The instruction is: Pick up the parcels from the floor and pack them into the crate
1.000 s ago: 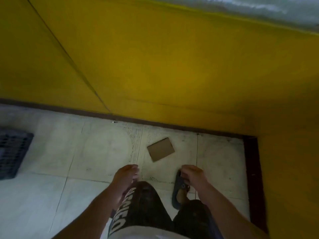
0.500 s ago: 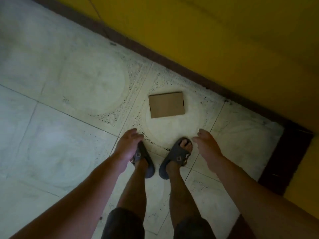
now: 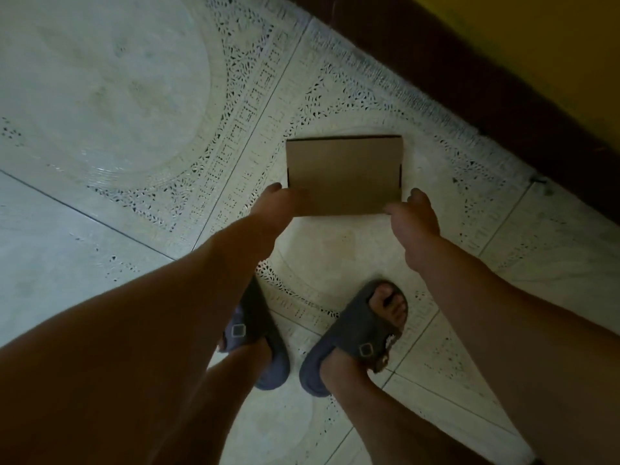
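— Both hands reach down to the parcel (image 3: 344, 174), one at each near corner. Left hand (image 3: 280, 206) sits at the near left corner, fingers curled over the edge; right hand (image 3: 414, 213) is at the near right corner, thumb pointing in along the near edge.

— Closed on it, then?

— I cannot tell. Each grip looks loose and part open, and the hands overlap the cardboard from this angle, but whether the fingers press the sides or only hover above them is not clear.

— Where is the parcel itself?

— Flat on the tiled floor (image 3: 100, 229), a thin brown cardboard box, just ahead of the person's feet in grey sandals (image 3: 359, 337), and near the dark skirting (image 3: 469, 82) under the yellow wall. It seems to lie on the tile, not lifted.

— How far along is the task?

— Early for this parcel, I judge: the pick-up is only beginning. No crate shows in view, so nothing can be said of what is packed. Left to do: close both hands on the short sides, lift, carry it to the crate, set it in.

— Any risk?

— Thin box, flat on tile; fingers may need to get under an edge.
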Demonstrator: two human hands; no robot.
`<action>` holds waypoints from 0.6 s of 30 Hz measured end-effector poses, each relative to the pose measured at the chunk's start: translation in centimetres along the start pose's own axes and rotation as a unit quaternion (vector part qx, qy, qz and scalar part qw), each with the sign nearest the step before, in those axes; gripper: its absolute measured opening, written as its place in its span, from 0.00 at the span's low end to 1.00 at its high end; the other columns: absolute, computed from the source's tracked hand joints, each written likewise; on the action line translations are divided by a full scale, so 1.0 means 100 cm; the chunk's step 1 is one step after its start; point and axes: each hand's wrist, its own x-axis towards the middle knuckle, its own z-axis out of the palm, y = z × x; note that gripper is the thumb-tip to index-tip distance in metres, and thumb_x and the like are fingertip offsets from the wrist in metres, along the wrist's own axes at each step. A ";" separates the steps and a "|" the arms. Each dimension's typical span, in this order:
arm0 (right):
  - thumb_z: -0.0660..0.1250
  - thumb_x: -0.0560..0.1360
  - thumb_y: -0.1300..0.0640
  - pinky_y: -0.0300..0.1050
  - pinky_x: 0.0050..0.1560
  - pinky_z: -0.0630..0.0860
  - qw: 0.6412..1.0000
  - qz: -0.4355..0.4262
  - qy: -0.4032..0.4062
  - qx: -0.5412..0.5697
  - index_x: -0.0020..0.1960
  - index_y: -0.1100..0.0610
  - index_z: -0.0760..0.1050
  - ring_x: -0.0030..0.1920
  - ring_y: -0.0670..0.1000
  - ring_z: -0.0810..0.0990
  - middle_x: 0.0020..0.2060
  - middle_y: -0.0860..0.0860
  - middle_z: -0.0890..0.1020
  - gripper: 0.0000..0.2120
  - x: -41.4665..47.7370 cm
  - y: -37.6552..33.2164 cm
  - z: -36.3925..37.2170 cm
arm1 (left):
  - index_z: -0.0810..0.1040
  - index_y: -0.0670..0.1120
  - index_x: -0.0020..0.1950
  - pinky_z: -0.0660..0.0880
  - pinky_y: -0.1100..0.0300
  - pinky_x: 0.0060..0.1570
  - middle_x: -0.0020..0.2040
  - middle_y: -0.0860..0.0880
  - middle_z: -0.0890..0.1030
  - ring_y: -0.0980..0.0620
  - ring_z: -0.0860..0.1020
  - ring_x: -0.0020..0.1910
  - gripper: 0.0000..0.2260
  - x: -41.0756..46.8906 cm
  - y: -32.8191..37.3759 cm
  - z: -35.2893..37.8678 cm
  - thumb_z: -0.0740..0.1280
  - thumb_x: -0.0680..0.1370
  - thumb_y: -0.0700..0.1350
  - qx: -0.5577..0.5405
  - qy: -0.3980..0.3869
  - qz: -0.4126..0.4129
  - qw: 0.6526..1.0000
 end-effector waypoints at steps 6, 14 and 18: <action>0.61 0.77 0.59 0.44 0.51 0.68 1.000 -0.014 0.008 0.007 0.69 0.53 0.71 0.52 0.51 0.71 0.58 0.50 0.76 0.21 0.010 -0.008 0.004 | 0.75 0.42 0.60 0.70 0.46 0.66 0.61 0.41 0.77 0.43 0.74 0.61 0.12 0.015 0.005 0.002 0.61 0.78 0.41 -0.013 -0.021 0.007 1.000; 0.62 0.75 0.59 0.53 0.62 0.74 0.999 -0.032 0.001 0.037 0.59 0.47 0.75 0.56 0.53 0.76 0.51 0.47 0.77 0.15 -0.102 -0.020 -0.026 | 0.76 0.50 0.62 0.71 0.57 0.54 0.55 0.48 0.79 0.52 0.76 0.52 0.18 -0.101 0.006 -0.047 0.61 0.75 0.36 -0.055 -0.008 0.035 0.998; 0.63 0.75 0.60 0.51 0.59 0.76 0.997 -0.052 -0.019 0.057 0.56 0.43 0.74 0.56 0.51 0.78 0.53 0.46 0.79 0.14 -0.192 -0.038 -0.058 | 0.73 0.52 0.68 0.71 0.55 0.62 0.60 0.52 0.78 0.52 0.76 0.57 0.20 -0.197 0.008 -0.083 0.63 0.76 0.39 -0.114 0.011 0.041 0.993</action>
